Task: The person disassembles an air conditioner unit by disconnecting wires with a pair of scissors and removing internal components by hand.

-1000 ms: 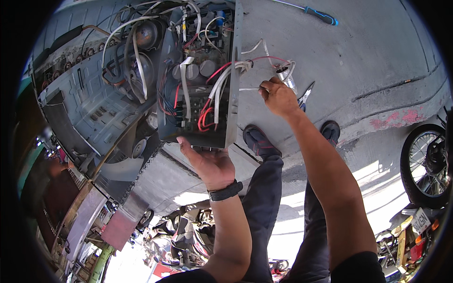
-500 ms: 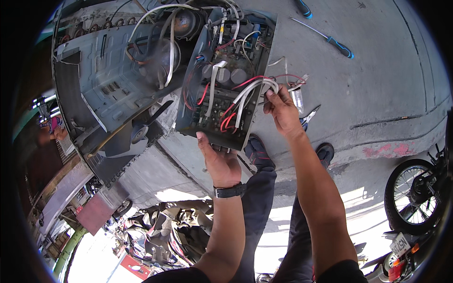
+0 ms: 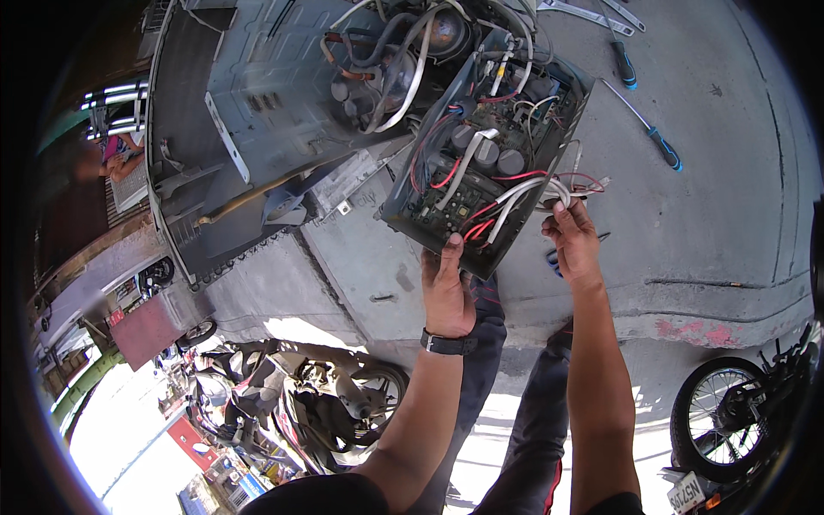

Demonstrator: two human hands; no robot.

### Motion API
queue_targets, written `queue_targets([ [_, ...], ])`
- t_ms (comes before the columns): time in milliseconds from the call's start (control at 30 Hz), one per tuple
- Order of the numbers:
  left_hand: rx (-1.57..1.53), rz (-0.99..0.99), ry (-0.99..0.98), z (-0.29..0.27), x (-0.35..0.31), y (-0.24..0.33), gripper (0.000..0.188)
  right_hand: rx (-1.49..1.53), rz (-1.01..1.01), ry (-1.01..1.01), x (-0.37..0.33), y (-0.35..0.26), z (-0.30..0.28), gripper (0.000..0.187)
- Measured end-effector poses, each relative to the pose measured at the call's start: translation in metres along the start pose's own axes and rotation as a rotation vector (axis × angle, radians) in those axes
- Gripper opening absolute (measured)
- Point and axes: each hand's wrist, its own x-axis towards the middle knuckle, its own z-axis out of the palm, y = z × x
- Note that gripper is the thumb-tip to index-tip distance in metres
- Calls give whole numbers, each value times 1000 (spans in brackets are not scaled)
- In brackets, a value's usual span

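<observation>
A grey metal box with an open top [image 3: 412, 227] holds a dusty circuit board [image 3: 446, 210], round capacitors [image 3: 486, 153] and bundles of wires. My left hand [image 3: 448, 292] grips the box's near edge, thumb on top of the rim and fingers underneath. White cables [image 3: 515, 199] with red ends arch over the box's right side. My right hand [image 3: 573, 245] pinches them between thumb and fingertips, just off that side. Thin red and white leads trail past the fingers. Blue-handled pliers [image 3: 554, 262] lie on the ground, partly hidden by my right hand.
Left of the box stands an opened metal unit housing [image 3: 257, 129] with a round compressor [image 3: 395, 77] and hoses. Two blue-and-black screwdrivers [image 3: 665, 150] and adjustable wrenches [image 3: 592, 15] lie on the concrete at upper right. Motorcycles [image 3: 721, 416] stand at lower left and lower right.
The view has shifted, so the box and both hands appear further right and the wrenches show at the top. The box looks more tilted. Both hands keep their holds.
</observation>
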Motion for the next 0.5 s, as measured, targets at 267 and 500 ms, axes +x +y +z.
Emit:
queue_targets([
  [267,-172,52,-58,12,-8,-12,74,-192,-45,39,11,9,-1,24],
  [500,67,291,-85,26,-35,-33,79,51,-53,-24,5,19,-12,40],
])
